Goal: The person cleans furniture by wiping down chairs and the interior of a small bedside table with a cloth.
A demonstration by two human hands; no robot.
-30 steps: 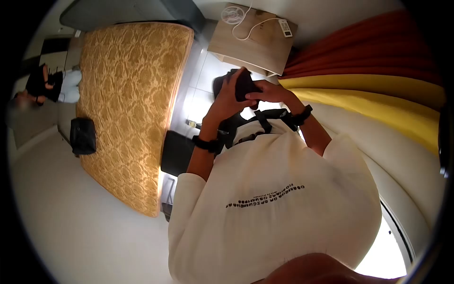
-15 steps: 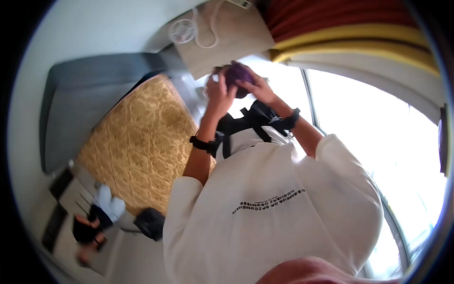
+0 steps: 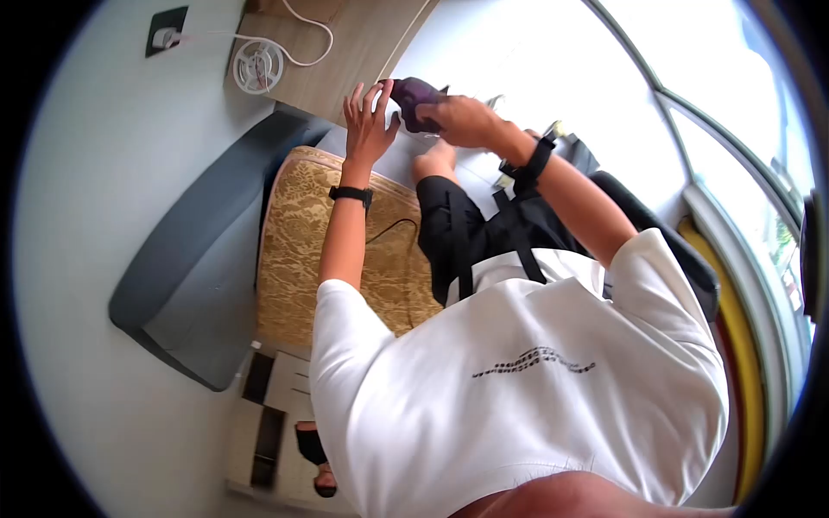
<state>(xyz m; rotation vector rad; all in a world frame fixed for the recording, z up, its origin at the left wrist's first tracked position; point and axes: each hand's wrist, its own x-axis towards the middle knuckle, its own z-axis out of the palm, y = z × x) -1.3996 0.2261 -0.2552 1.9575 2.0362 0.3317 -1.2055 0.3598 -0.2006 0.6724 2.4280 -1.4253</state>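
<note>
My right hand [image 3: 462, 121] is closed on the right side of a dark purple object [image 3: 413, 93]. The object is rounded and lumpy, and its kind does not show clearly. To its left is my left hand [image 3: 370, 125], open, with its fingers spread and pointing up. Its index fingertip reaches the object's left end; whether it touches I cannot tell. Black bands are on both wrists.
A wooden table [image 3: 345, 52] bears a white reel [image 3: 258, 67] and a white cable. A grey sofa [image 3: 190, 285] stands left of a gold patterned cover [image 3: 302, 224]. Bright windows [image 3: 734, 52] are at the right. Another person [image 3: 311, 445] is in the background.
Both hands were around the purple object; now my left hand has opened and moved off to the left. My right hand keeps the object. The view has turned.
</note>
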